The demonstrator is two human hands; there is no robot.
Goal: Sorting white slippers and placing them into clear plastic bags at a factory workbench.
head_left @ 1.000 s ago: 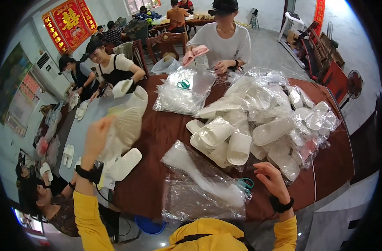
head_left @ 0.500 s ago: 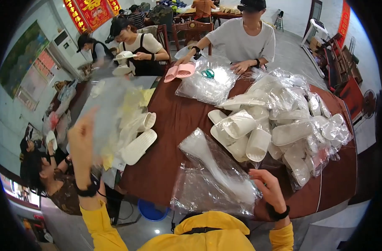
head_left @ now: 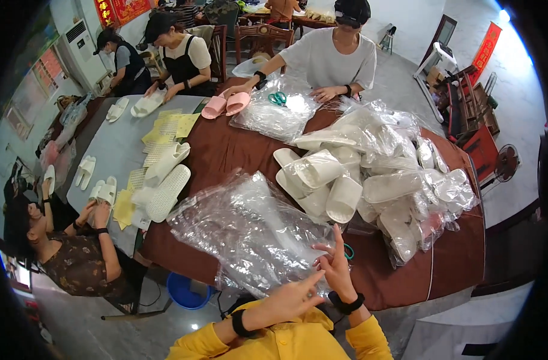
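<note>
Left hand [head_left: 290, 301] has swung in from the far left beside the right hand [head_left: 338, 275], both hands' fingers part-spread, any grip unclear; the crinkled clear plastic bag [head_left: 241, 237] lies ahead-left on the brown-covered counter [head_left: 229, 157], long axis slanting toward them.

A head-worn fisheye looks down and forward across the near brown-covered table [head_left: 235, 150].

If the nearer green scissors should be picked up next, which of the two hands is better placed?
Probably the right hand: it is close beside the green scissors. The left hand is farther to the left, with the right hand between it and them.
</note>
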